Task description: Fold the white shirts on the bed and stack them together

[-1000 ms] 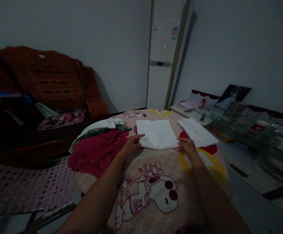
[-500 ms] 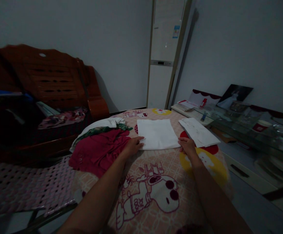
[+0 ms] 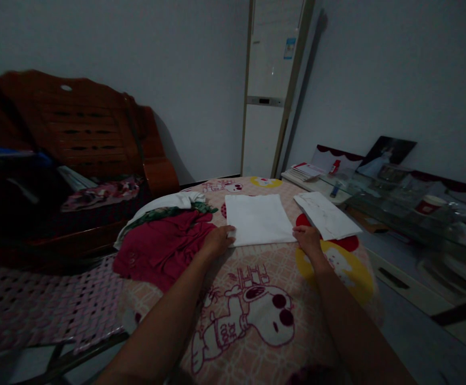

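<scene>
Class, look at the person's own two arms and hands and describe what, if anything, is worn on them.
The left hand and right hand are ungloved. Both forearms are bare, with no sleeve, watch or bracelet showing. No marking stands out. The picture is too dim to rule out a small ring.

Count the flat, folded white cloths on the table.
2: the plain cloth between the left hand and right hand, and the marked cloth to its right. The loose white cloth at left isn't folded flat. More may be hidden underneath.
</scene>
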The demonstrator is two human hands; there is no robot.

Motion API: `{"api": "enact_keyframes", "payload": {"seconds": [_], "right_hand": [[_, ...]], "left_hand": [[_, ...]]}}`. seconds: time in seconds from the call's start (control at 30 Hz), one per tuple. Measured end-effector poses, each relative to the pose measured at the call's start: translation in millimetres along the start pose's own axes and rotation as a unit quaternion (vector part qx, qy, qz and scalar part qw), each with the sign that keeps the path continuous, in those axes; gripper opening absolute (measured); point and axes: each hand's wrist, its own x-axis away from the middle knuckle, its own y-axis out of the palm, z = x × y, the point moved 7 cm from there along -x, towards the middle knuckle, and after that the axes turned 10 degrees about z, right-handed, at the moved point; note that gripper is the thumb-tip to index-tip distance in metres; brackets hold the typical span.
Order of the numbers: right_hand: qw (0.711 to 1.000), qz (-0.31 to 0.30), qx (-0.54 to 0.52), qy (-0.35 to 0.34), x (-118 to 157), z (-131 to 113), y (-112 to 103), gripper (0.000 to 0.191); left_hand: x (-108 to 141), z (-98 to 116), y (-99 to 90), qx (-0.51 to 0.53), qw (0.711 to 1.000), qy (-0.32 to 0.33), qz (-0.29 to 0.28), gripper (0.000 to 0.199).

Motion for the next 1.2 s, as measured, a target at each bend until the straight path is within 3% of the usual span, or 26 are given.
{"api": "enact_keyframes", "payload": {"seconds": [0.17,0.4,0.47,0.53,0.63,0.7,0.77,0.9,1.2], "right_hand": [[0.999,0.006,0.038,-0.031,-2.5,0.7,-0.1,0.028],[0.983,0.02,0.17,-0.07,3.0,-10.6,0.4,0.027],[0.974,0.042,0.209,-0.074,5.3,-12.9,-3.9,0.026],[0.964,0.075,0.234,-0.105,8.1,-20.8,-7.9,0.026],[0.948,0.086,0.212,-0.221,17.7,-44.6,0.6,0.032],[0.937,0.056,0.181,-0.295,28.5,-58.4,16.5,0.038],[0.924,0.005,0.174,-0.34,40.1,-63.8,36.3,0.046],[0.901,-0.122,0.215,-0.355,57.4,-51.4,68.5,0.06],[0.897,-0.177,0.256,-0.313,60.6,-44.0,64.5,0.065]], "left_hand": [[1.4,2.4,-4.2,-0.031,0.999,-0.005,-0.013,0.043],[3.9,1.9,-6.2,-0.044,0.999,-0.003,-0.025,0.044],[0.5,-0.2,-10.4,-0.049,0.998,0.012,0.023,0.047],[-3.3,4.4,-16.9,-0.038,0.993,0.048,0.105,0.052],[-3.3,27.8,-15.3,0.009,0.974,0.139,0.18,0.055],[0.6,48.8,-2.0,0.019,0.967,0.2,0.157,0.058],[6.2,65.1,16.7,-0.009,0.966,0.237,0.098,0.066],[15.6,67.4,47.1,-0.101,0.967,0.234,-0.025,0.072],[20.1,62.4,46.2,-0.136,0.96,0.239,-0.06,0.066]]}}
